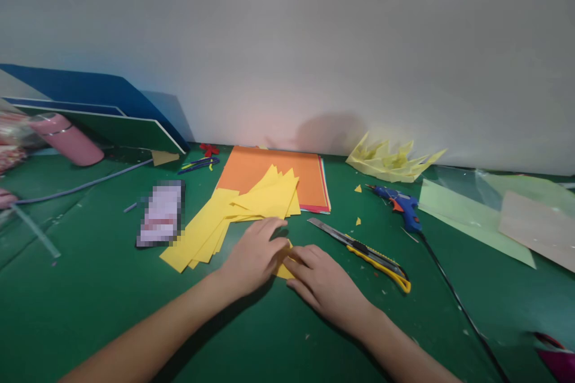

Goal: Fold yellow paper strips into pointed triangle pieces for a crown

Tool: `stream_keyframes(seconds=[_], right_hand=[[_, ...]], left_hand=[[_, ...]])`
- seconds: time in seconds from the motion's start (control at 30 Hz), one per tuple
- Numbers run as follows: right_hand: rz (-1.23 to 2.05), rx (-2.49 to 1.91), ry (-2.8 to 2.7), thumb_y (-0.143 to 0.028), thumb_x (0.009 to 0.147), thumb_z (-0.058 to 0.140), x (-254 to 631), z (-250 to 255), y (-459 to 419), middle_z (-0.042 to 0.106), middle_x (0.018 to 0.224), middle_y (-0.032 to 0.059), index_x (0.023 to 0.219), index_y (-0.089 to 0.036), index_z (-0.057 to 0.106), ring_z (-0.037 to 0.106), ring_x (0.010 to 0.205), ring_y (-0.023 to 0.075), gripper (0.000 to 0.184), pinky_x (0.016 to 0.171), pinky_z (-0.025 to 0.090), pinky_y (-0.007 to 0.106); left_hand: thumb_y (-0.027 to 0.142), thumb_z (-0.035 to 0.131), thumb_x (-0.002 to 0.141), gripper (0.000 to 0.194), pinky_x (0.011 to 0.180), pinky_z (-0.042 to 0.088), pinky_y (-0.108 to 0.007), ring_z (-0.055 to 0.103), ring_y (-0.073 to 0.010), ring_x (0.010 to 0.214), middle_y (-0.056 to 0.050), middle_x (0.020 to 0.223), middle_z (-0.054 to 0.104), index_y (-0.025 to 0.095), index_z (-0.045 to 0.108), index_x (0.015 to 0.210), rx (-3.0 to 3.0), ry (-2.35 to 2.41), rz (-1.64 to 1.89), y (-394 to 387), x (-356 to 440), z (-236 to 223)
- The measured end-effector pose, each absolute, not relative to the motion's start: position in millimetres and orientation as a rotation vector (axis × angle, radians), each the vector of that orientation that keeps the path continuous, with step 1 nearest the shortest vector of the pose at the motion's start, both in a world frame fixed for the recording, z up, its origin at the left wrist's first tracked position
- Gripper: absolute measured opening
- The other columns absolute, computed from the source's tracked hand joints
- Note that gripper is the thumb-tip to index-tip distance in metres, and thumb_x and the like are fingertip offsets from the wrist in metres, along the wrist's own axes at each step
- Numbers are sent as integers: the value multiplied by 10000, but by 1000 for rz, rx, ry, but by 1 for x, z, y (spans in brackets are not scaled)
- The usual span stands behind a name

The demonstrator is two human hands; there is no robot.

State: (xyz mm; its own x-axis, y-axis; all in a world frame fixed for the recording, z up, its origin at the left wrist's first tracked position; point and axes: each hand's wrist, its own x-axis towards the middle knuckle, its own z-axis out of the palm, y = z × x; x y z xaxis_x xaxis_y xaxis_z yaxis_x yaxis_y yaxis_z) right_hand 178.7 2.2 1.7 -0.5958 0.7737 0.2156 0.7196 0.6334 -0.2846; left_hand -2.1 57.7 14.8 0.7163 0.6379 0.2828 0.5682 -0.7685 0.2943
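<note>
A small piece of yellow paper (283,272) lies on the green table, partly hidden by my hands. My left hand (251,256) is at its left side, thumb and fingers bent onto it. From the right, my right hand (320,280) grips the same piece with curled fingers close to my left fingertips. Just beyond them are a stack of yellow paper strips (197,232) and several pointed yellow pieces (267,194), resting partly on a pile of orange sheets (247,169). A yellow utility knife (359,249), blade out, lies to the right of my hands.
At the right are a blue glue gun (402,203) with its black cable, a spiky yellow paper shape (390,161) and pale green sheets (471,221). On the left lie a blurred-out phone (162,213) and a pink bottle (67,139). A white partition (287,48) stands behind.
</note>
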Motion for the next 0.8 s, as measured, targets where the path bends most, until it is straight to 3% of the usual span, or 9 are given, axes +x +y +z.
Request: stream_keyframes(seconds=[0.17,0.37,0.43,0.5,0.6,0.7,0.8], right_hand=[[248,-1270,-2535,-303,875,578,180,2,1,633,1032,116,1144,-137,591,535,962,262,316,863,458,426],[194,-1286,-2590,-424,858,588,195,7,-5,602,1219,125,1273,-197,520,497,1139,292,478,961,403,492],[144,-1226,-2599,-390,886,551,207,7,-6,519,1339,124,1324,-216,473,441,1227,279,478,981,401,468],[17,-1265,-2533,-307,920,483,223,3,-4,428,1419,119,1314,-251,478,369,1297,293,398,1005,362,522],[-77,-1560,-2268,-254,922,421,251,-6,-2,508,1317,170,1231,-183,525,462,1211,313,333,934,422,536],[22,-1660,-2174,-220,923,387,272,-15,-3,626,1112,121,1137,-206,553,590,994,272,271,836,487,482],[56,-1637,-2092,-198,930,357,282,-15,-6,647,1049,95,1120,-216,532,604,952,250,258,816,494,434]], left_hand=[[100,521,811,366,988,388,-510,420,-299,1240,-132,1289,491,159,501,1172,2890,1020,505,97,20,10],[153,614,801,389,959,400,-473,506,-279,1124,-118,1184,546,152,463,1160,2840,1111,610,128,31,6],[157,590,821,329,942,412,-458,526,-257,1077,-101,1138,561,157,469,1127,2821,1110,644,131,28,5],[143,554,838,240,907,436,-430,531,-240,1036,-88,1091,569,158,487,1068,2803,1104,671,131,25,3],[115,508,851,127,868,456,-390,524,-224,998,-79,1039,571,159,512,970,2794,1070,685,131,22,0],[81,461,861,113,886,446,-389,512,-221,1006,-86,1046,569,156,531,907,2801,1026,678,131,23,-2],[50,396,878,169,867,456,-371,520,-211,977,-93,1020,578,140,539,881,2801,1005,678,132,25,-3]])
